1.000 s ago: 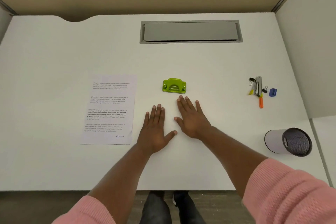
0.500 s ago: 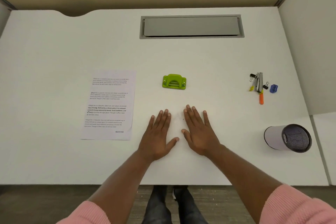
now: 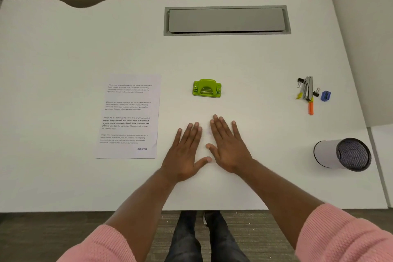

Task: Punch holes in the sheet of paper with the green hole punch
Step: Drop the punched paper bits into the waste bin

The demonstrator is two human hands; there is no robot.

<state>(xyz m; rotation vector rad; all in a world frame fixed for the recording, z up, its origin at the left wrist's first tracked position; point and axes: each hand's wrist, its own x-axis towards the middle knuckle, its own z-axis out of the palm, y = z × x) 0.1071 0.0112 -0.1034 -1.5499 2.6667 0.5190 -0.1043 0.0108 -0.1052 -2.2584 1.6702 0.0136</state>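
The green hole punch (image 3: 207, 88) sits on the white desk (image 3: 63, 49) near the middle, untouched. A printed sheet of paper (image 3: 129, 116) lies flat to its left. My left hand (image 3: 187, 152) and my right hand (image 3: 227, 144) rest palm down side by side on the desk, just in front of the punch and to the right of the paper. Both hands hold nothing and their fingers are spread. Neither hand touches the paper or the punch.
A stapler with binder clips and an orange marker (image 3: 307, 91) and a blue sharpener (image 3: 325, 95) lie at the right. A mesh pen cup (image 3: 342, 154) lies on its side near the right front. A grey cable hatch (image 3: 226, 20) is at the back. A partition wall (image 3: 370, 49) bounds the right.
My right hand has drawn back from near the punch toward me and now lies level with my left hand. The view has tilted slightly.
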